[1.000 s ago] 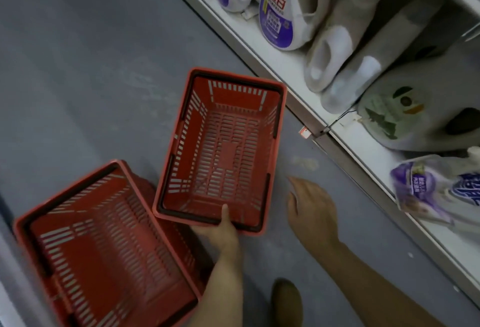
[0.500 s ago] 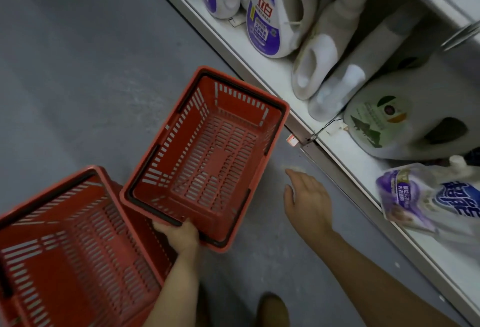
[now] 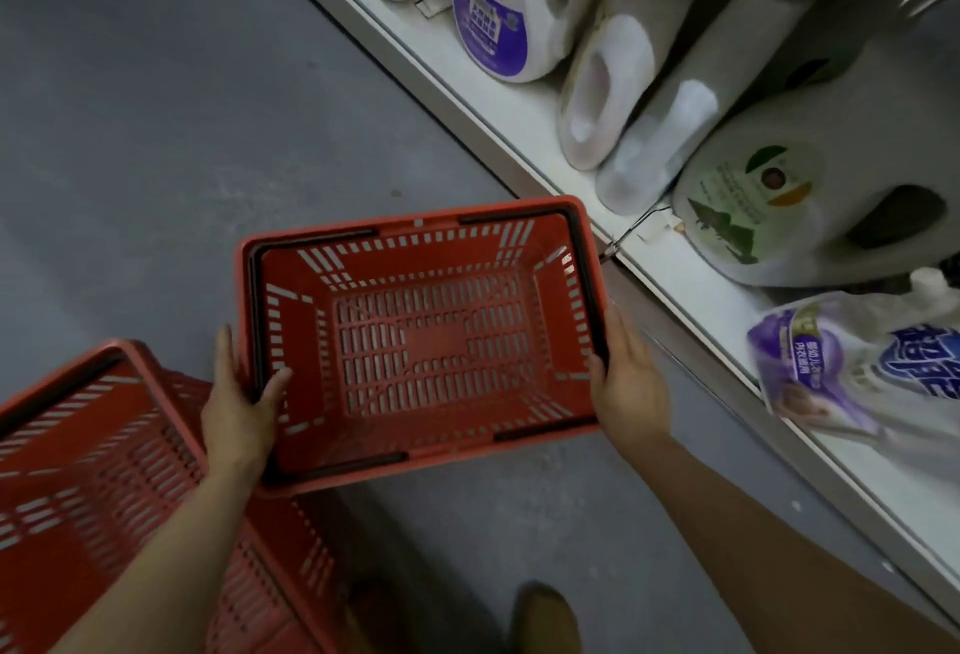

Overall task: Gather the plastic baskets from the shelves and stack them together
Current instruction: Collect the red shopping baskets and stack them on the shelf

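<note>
Two red baskets: one (image 3: 421, 341) held up over the floor (image 3: 156, 107), the other (image 3: 104, 471) low at left; left hand (image 3: 236, 409) clamps its left rim, right hand (image 3: 626, 383) now grips the right rim, off the floor; basket swung square; five jugs shelved.

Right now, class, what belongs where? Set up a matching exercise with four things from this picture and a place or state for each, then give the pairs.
1. held basket
2. second basket
3. purple-label jug
4. shoe

A. on the shelf
B. bottom edge, on the floor
C. lower left, by the left forearm
D. gripped at both ends

Pairs: 1-D, 2-C, 3-A, 4-B
</note>
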`<state>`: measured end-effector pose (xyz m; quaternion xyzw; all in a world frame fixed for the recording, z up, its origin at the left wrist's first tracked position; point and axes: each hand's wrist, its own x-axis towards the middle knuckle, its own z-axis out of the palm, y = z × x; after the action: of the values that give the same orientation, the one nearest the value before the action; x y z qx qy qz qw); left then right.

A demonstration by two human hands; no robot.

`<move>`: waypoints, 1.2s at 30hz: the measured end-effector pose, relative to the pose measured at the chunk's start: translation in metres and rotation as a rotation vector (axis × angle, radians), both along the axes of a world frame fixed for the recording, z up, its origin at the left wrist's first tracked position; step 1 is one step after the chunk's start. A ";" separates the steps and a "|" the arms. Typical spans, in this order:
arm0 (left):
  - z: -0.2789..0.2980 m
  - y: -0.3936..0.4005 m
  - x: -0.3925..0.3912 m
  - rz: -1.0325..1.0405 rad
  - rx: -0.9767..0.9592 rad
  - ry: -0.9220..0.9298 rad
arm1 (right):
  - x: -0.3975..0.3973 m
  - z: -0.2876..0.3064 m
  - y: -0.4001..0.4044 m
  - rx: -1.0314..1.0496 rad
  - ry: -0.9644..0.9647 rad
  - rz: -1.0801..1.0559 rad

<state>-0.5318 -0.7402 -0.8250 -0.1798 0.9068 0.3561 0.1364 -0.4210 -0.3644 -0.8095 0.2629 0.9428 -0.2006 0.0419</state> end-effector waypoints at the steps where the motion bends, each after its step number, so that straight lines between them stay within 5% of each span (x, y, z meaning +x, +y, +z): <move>1: 0.000 -0.001 0.008 -0.047 -0.020 0.036 | 0.005 -0.007 0.001 -0.062 -0.037 -0.019; 12: 0.011 -0.008 0.009 -0.234 -0.114 0.195 | 0.014 0.005 0.006 -0.132 0.052 -0.109; 36: 0.410 0.011 0.082 -0.403 0.072 0.309 | 0.187 0.411 -0.014 -0.094 0.301 -0.381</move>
<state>-0.4495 -0.7294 -0.4148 0.0661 0.9211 0.3771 0.0710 -0.2335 -0.3787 -0.3989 0.4007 0.8616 -0.2853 -0.1253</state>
